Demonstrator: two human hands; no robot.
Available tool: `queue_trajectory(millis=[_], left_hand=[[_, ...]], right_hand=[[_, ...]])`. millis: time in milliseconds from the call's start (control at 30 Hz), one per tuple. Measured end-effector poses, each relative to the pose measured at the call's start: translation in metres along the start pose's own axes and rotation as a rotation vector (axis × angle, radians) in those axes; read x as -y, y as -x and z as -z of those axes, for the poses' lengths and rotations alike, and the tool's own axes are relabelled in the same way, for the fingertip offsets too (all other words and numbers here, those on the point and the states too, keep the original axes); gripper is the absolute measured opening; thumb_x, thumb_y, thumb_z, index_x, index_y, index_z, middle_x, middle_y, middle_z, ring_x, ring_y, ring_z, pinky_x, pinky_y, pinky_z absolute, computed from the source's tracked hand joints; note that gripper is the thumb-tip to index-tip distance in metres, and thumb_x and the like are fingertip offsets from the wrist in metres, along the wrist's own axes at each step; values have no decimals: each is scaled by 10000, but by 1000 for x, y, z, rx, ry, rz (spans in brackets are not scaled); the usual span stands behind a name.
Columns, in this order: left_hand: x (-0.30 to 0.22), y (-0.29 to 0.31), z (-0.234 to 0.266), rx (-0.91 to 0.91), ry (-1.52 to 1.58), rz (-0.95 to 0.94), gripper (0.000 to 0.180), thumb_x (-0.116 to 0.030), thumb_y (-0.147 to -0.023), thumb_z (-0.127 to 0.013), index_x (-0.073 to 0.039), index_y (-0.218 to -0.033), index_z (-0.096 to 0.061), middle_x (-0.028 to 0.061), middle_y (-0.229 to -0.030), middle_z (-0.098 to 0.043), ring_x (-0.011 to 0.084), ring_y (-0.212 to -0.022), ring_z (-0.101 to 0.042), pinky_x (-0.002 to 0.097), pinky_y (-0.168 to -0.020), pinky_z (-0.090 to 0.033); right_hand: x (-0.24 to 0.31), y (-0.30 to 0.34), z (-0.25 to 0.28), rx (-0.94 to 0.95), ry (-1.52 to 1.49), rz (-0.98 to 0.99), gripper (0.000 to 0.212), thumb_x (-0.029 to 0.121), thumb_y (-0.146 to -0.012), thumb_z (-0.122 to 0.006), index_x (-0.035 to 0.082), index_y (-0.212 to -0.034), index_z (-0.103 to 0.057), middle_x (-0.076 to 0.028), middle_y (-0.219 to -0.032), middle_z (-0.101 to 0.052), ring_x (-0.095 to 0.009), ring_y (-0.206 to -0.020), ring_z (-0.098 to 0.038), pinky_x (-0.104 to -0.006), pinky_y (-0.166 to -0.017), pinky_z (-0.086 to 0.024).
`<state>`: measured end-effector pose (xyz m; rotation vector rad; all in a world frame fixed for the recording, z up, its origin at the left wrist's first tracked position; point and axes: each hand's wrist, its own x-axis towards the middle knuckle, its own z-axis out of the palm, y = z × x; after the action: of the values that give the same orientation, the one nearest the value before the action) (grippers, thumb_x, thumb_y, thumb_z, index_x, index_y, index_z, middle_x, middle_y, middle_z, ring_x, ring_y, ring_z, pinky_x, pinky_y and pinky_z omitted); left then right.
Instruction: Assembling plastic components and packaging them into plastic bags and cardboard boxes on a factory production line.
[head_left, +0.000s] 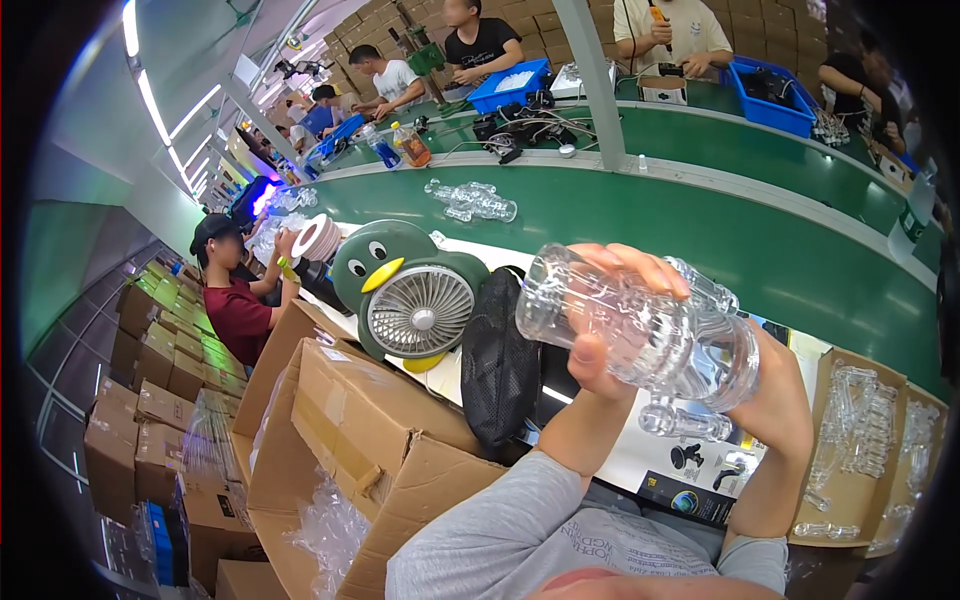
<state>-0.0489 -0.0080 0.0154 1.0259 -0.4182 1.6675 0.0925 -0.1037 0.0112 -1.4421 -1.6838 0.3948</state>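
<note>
A clear, shiny tubular piece (690, 345) with short side arms is held up in front of me, tilted, its wide rim toward the left. My left hand (600, 375) wraps round its tube, thumb on the near side and fingers over the top. At the other end, my right hand (780, 395) grips the base, its fingers partly hidden behind the clear wall. A similar clear piece (472, 200) lies on the green conveyor belt (700, 235) beyond. Small clear parts (855, 420) fill an open carton (822, 400) to my right.
A green penguin-shaped fan (420, 295) and a black mesh pouch (498, 360) stand left of my hands. Nearer is an open cardboard box (360, 400) holding clear plastic pieces. A co-worker in dark red (235, 310) sits at left; others work across the belt, near blue bins (770, 95).
</note>
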Motion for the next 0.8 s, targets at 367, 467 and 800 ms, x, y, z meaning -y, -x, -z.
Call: queue_trajectory(millis=[367,467,800], left_hand=[[-2,-8,-4,317,-597,-266,662,-361,-633,-789,-35,-1082,-427,180,-1005,-549,299,-907,-564,392,-785,-471],[8,-7,-8,485,-977,-339,594,-369,-607,-787,-41,-1009,-499,159,-958,-582,303,-877,-584,399,-751,-482],[27,2,-14,605,-981,-288,467,-277,-635,-733,-91,-1026,-560,155,-1098,-528,350,-1001,-533,434,-821,-439]], right_hand=[[15,14,22,-236,80,25,568,93,-703,-647,22,-1235,-459,-167,-1248,-482,-293,-1164,-460,-364,-961,-352],[10,24,13,-300,-334,301,771,386,-717,-673,12,-1314,-359,-241,-1319,-396,-332,-1204,-418,-424,-965,-339],[14,11,-17,-483,-281,314,748,74,-668,-757,33,-1291,-345,-264,-1290,-405,-335,-1187,-436,-393,-969,-395]])
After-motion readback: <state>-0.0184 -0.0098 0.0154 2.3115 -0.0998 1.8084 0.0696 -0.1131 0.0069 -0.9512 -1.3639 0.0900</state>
